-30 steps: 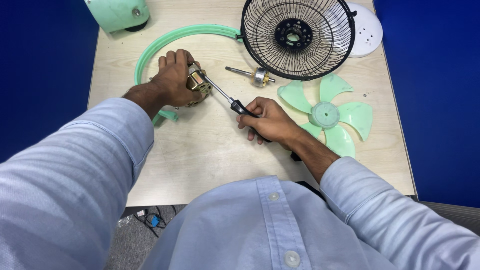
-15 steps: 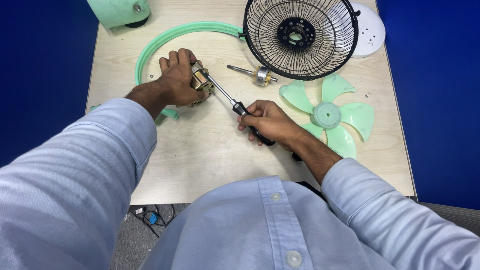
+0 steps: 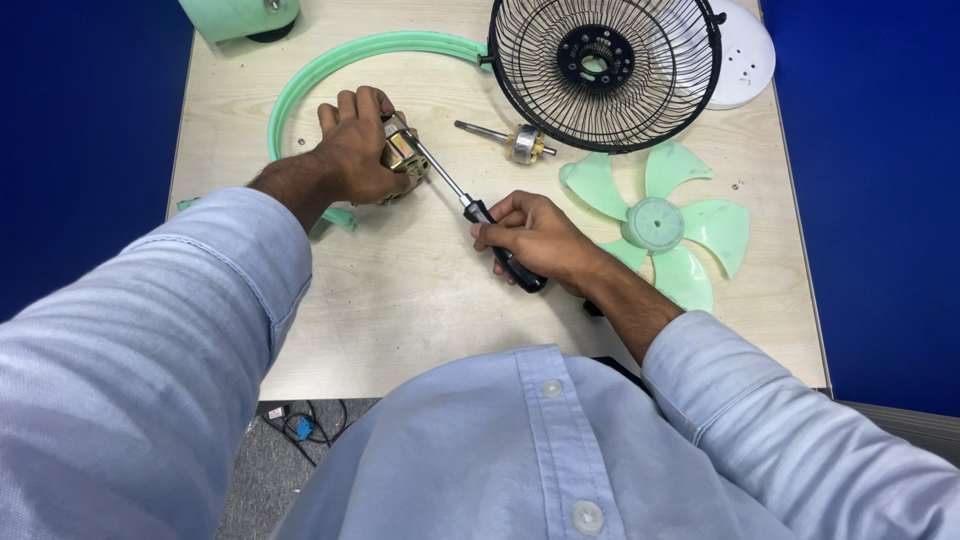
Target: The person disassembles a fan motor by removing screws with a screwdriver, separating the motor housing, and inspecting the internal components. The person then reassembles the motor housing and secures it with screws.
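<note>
1. From the head camera, the only view I have, I count two hands at work, both coming out of light blue shirt sleeves.
2. My left hand is clenched around one small brass-coloured fan motor, holding it against the table just inside the curve of the green ring.
3. My right hand is wrapped tight around the black handle of one screwdriver. Its metal shaft runs up and to the left, and the tip meets the motor's upper right side; I cannot tell exactly which part it touches.
4. One motor shaft with a metal rotor lies loose on the table, between the motor and the grille and apart from both hands.
5. One black wire fan grille sits at the top of the table, its hub facing up.
6. One pale green fan blade with five lobes lies flat just beside my right wrist, below the grille.
7. One curved green plastic ring arcs from the grille's left edge round behind my left hand.
8. One white round cover peeks out at the grille's right side, partly hidden by it.
9. One green fan housing stands at the top left edge, cut off by the frame.
10. Some cables lie on the grey floor below the table's near edge.
</note>
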